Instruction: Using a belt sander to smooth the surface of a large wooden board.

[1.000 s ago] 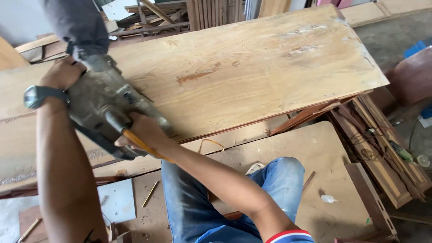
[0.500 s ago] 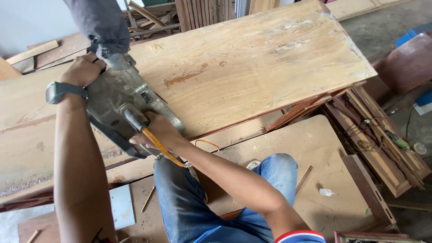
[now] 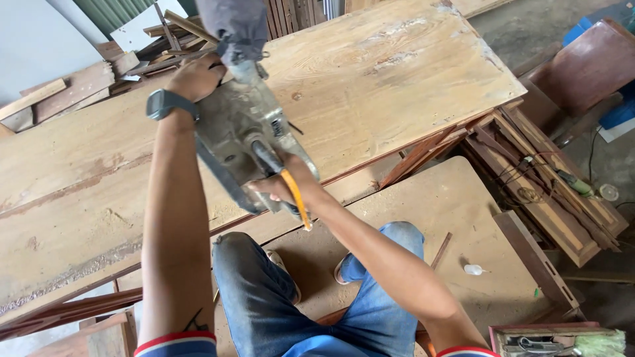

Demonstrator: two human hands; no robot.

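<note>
Label: small dark rectangular plate (image 3: 276, 123) on the grey body of the power tool (image 3: 245, 142), upper centre of frame; its print is too small to make out.

Screen: dark wristwatch (image 3: 163, 103), upper left of centre; its face is not legible.

No packages or signs can be made out.

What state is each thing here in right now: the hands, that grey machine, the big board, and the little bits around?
Left hand: gripping the machine's front.
Right hand: closed on the rear handle.
Grey power sander: flat on the board.
Dust bag: attached, bulging.
Wooden board: lying flat, surface patchy.
Small white bottle: lying on its side.
</note>
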